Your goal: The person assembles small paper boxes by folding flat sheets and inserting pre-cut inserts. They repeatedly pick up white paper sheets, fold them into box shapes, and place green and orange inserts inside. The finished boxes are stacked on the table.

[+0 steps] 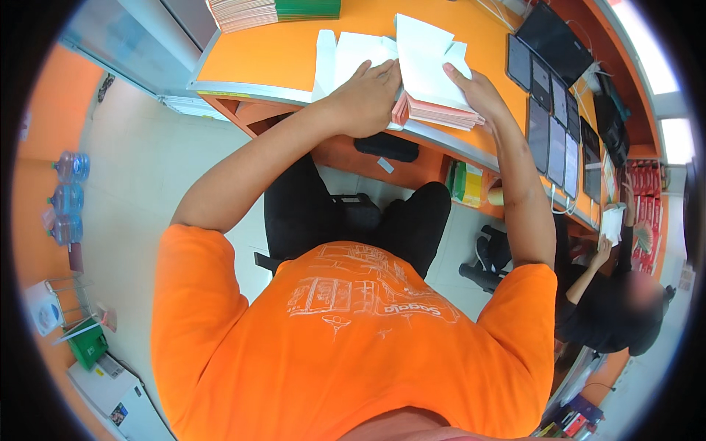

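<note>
A stack of white paper pieces (429, 70) with pink-orange edges, possibly envelopes, rests at the front edge of the orange desk. My right hand (476, 92) grips its right side, thumb on top and the other fingers mostly hidden beneath. My left hand (365, 99) lies flat with its fingers stretched out, the fingertips against the stack's left side. Under and beyond those fingers lies another white paper piece (353, 55) with a flap folded out on its left.
At the far left of the desk (276, 62) stands a bundle of orange-edged and green-edged papers (276, 11). Several phones (540, 132) and a dark tablet (555, 40) with white cables line the right side. Another person (607, 309) at the right holds a white paper.
</note>
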Tool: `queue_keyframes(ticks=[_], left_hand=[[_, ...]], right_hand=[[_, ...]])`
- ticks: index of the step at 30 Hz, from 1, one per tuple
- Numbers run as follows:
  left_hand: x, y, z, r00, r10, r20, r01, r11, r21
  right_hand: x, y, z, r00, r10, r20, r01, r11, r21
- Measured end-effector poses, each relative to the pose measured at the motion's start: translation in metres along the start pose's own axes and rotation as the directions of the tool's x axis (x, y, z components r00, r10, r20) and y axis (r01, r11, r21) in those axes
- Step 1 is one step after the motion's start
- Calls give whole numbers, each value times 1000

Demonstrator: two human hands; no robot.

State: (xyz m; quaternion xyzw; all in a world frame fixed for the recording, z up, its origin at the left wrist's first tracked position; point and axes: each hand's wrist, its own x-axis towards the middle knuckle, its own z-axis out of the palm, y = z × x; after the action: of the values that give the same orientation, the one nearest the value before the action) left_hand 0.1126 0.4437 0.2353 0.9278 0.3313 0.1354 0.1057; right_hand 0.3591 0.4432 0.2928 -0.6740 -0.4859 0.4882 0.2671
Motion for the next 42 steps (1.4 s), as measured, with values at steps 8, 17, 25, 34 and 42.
queue_keyframes(ticks=[8,17,25,34,42], left_hand=[[0,5,-4,999,-17,-43,13,996,-92],[-2,8,2,1000,7,-29,-5,999,46],[-6,8,5,997,37,-65,-31,995,93],[-15,12,-8,967,-9,-255,61,979,194],[-80,-21,-75,705,-707,55,611,566,-553]], right_hand=[[-4,18,-36,942,-291,-167,277,955,-104],[10,42,-39,874,-377,-307,17,654,-756],[-5,16,12,858,-442,-261,-102,351,-931],[-2,17,23,844,-467,-265,-108,335,-936],[-48,48,-49,813,-485,-322,453,875,-171]])
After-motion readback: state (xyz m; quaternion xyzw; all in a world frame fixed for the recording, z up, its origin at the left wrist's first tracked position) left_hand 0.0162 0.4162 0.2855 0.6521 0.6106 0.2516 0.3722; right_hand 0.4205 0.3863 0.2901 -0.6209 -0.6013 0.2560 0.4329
